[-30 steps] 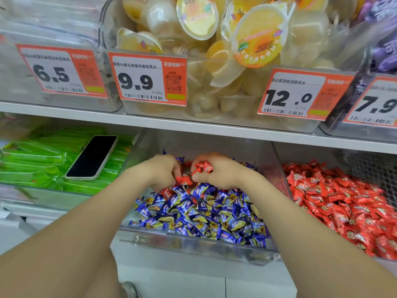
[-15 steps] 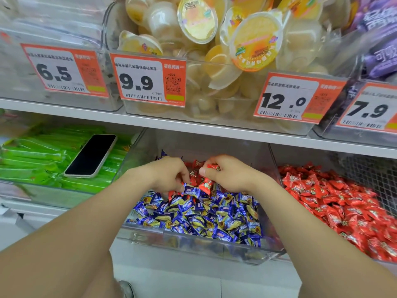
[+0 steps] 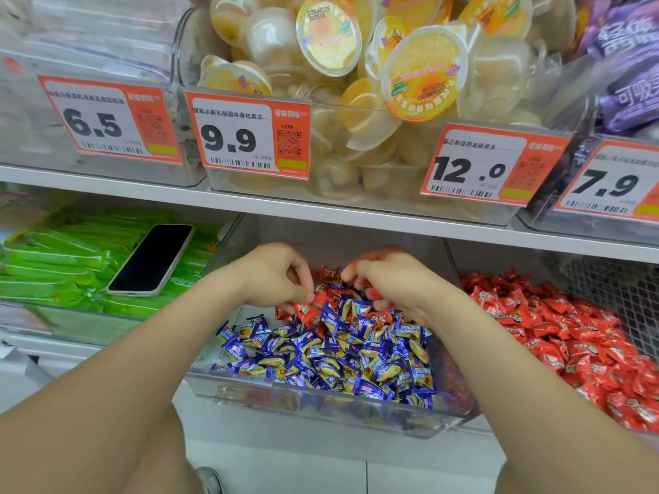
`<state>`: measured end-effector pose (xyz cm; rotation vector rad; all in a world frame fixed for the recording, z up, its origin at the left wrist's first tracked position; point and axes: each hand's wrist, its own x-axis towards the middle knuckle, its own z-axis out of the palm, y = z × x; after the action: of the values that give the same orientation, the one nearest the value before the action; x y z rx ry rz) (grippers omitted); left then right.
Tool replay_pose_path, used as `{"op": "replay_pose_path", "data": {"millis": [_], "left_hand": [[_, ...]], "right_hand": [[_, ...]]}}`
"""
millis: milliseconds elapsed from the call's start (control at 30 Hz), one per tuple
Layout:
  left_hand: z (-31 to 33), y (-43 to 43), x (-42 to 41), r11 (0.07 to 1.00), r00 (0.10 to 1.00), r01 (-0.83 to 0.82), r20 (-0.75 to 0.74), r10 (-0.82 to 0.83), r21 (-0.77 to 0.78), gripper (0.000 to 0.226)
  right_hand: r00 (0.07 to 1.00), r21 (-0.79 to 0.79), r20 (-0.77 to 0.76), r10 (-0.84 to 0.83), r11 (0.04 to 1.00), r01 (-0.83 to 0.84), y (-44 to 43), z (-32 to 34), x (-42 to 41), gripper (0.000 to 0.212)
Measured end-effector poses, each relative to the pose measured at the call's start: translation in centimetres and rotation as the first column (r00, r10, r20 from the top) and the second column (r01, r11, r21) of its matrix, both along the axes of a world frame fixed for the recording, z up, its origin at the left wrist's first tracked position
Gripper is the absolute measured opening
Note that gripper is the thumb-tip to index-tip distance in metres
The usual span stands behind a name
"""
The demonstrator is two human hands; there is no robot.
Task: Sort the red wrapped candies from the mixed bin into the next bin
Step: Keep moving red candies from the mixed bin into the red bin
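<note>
back of clear plastic mixed bin [image 3: 321, 404]: my left hand [image 3: 274, 276] pinches red wrapped candy [image 3: 318, 298]; right hand [image 3: 390, 281] clutches several, saving trips.

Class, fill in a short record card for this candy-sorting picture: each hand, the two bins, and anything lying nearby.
left hand: fingers curled at red candies; grip unclear
right hand: fingers curled round red candies
mixed bin: mostly blue candies, some red at the back
next bin: right of it, holds red candies
phone: lies on green packets, left bin
</note>
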<state>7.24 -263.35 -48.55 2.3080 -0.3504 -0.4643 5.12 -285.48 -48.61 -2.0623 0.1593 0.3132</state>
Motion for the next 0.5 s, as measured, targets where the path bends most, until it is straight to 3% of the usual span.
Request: {"op": "replay_pose_path", "data": {"millis": [100, 167, 233, 367, 500], "left_hand": [[-0.5, 0.2, 0.3, 0.994, 0.995, -0.096, -0.018, 0.095, -0.060, 0.008], [-0.9, 0.3, 0.6, 0.996, 0.996, -0.091, 0.004, 0.091, 0.008, 0.022], [-1.1, 0.2, 0.6, 0.995, 0.998, -0.064, 0.003, 0.064, 0.082, 0.041], [-1.2, -0.7, 0.6, 0.994, 0.999, -0.034, -0.005, 0.035, 0.105, 0.044], [-1.7, -1.1, 1.0, 0.988, 1.000, 0.015, 0.009, -0.016, 0.154, 0.025]], "right_hand": [[0.998, -0.206, 0.050, 0.050, 0.978, -0.038, -0.4, 0.5, -0.1, 0.021], [0.968, -0.500, 0.108, 0.224, 0.854, -0.142, -1.0, 0.9, -0.4, 0.025], [0.932, -0.670, 0.066, 0.356, 0.708, -0.223, -1.5, 1.0, -0.8, 0.023], [0.916, -0.716, 0.013, 0.401, 0.643, -0.272, -1.9, 0.9, -1.6, 0.011], [0.919, -0.818, -0.040, 0.393, 0.515, -0.256, -1.6, 0.4, -1.9, 0.034]]}}
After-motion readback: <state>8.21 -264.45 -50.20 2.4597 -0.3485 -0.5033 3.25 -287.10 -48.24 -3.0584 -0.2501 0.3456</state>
